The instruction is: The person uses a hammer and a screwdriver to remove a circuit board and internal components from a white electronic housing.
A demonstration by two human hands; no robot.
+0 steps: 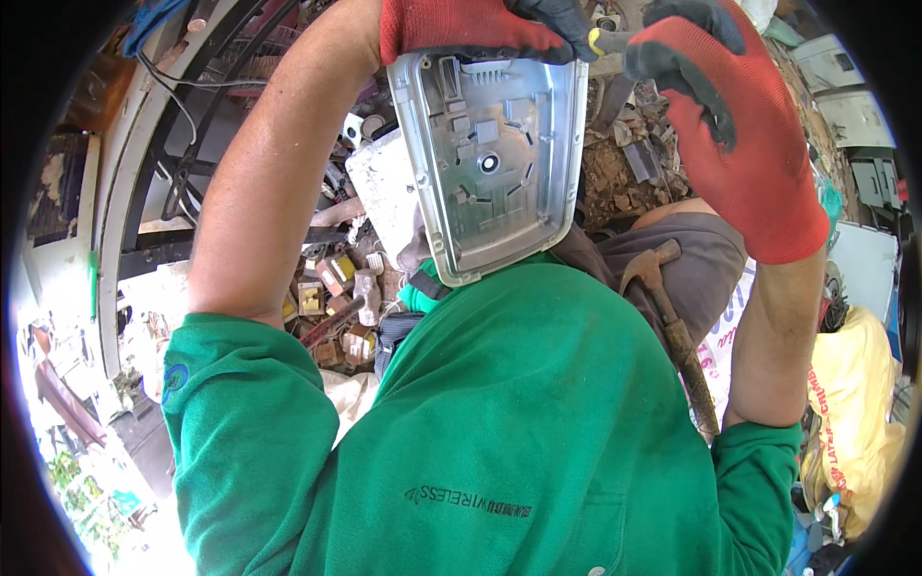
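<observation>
My left hand, in a red glove with black palm coating, is closed over the top edge of a grey plastic housing. This shallow, open shell stands tilted against my belly, its moulded ribs and a small round hole showing inside. Just right of its top corner, my right hand, gloved the same way, is closed with curled fingers around a small grey tool with a yellow end. The tool's kind is not clear. On my right thigh lies a hammer with a worn handle.
Small scrap parts lie on the ground at the left, beside a white panel. A dark metal frame stands at the far left. Toward the right rim are a yellow sack and pale boxes.
</observation>
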